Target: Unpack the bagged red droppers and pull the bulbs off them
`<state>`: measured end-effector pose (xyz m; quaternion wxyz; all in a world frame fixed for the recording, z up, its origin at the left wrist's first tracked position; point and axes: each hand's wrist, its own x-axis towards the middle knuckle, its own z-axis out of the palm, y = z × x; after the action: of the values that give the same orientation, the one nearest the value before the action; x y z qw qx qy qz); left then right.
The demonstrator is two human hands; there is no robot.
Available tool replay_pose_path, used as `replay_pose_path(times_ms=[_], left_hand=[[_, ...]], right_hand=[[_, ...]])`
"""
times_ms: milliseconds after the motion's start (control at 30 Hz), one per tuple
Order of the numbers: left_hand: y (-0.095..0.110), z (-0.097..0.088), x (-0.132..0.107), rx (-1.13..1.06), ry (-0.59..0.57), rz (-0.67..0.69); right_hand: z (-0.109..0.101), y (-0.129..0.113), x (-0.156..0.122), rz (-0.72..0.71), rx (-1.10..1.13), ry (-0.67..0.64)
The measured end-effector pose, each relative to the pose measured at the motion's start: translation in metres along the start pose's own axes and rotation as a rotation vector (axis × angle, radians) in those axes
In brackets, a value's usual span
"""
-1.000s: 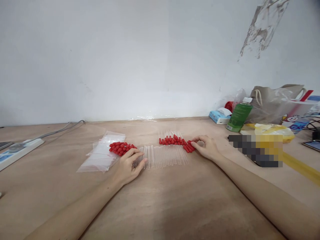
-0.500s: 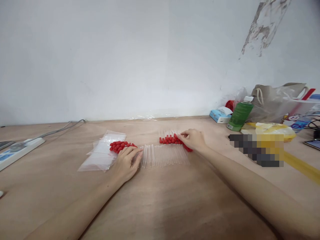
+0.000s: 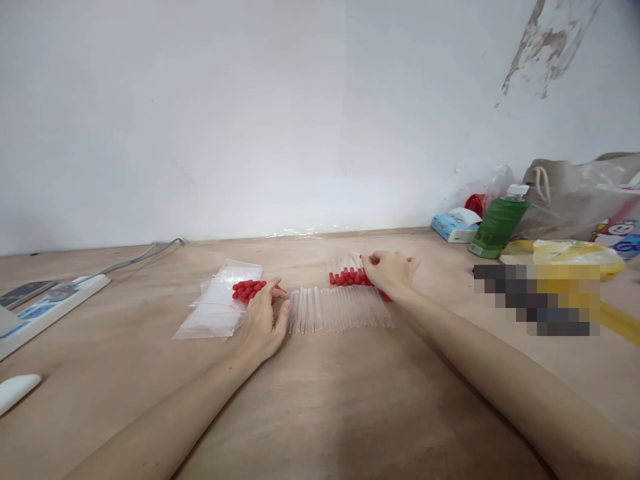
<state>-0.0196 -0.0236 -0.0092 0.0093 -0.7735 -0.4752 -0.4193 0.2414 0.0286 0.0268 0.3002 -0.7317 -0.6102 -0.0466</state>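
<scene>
A row of clear thin tubes lies on the wooden table in front of me. Behind it sits a second row of tubes tipped with red caps. My right hand rests on the right end of the red-capped row, fingers curled round some of them. My left hand lies at the left end of the clear tubes, fingers together and touching them. A small heap of loose red caps lies just beyond my left fingers, on a stack of clear plastic bags.
A white power strip with its cable lies at far left, a white object near it. At right stand a green bottle, a tissue pack, plastic bags and a yellow bag. A white wall rises behind.
My right hand has slid left from the row's right end onto the red-capped tubes and closed on them. My left hand has drawn its fingers in beside the clear tubes. The view has shifted slightly.
</scene>
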Motion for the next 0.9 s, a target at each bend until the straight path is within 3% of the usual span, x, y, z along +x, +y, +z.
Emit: replay_pose_path(times_ms=[67, 133, 200, 300, 433, 600, 900], left_hand=[[0.001, -0.001, 0.000, 0.015, -0.014, 0.005], [0.003, -0.002, 0.000, 0.040, -0.033, 0.018], [0.004, -0.003, 0.001, 0.058, -0.042, 0.039], [0.010, -0.005, 0.001, 0.077, -0.047, 0.095], [0.030, -0.006, -0.002, 0.087, -0.061, 0.236], [0.055, 0.000, -0.011, 0.096, -0.110, 0.448], [0.054, 0.007, -0.011, 0.127, -0.152, 0.510]], right_hand=[[-0.007, 0.004, 0.003, 0.033, 0.165, 0.070], [-0.015, 0.012, 0.000, -0.028, 0.337, 0.125], [-0.021, 0.023, -0.011, -0.197, 0.412, 0.175], [-0.026, 0.040, -0.042, -0.507, 0.343, 0.230], [-0.024, 0.051, -0.078, -0.787, 0.319, 0.184], [-0.019, 0.045, -0.088, -0.837, 0.365, 0.165], [-0.021, 0.034, -0.094, -0.900, 0.310, 0.168]])
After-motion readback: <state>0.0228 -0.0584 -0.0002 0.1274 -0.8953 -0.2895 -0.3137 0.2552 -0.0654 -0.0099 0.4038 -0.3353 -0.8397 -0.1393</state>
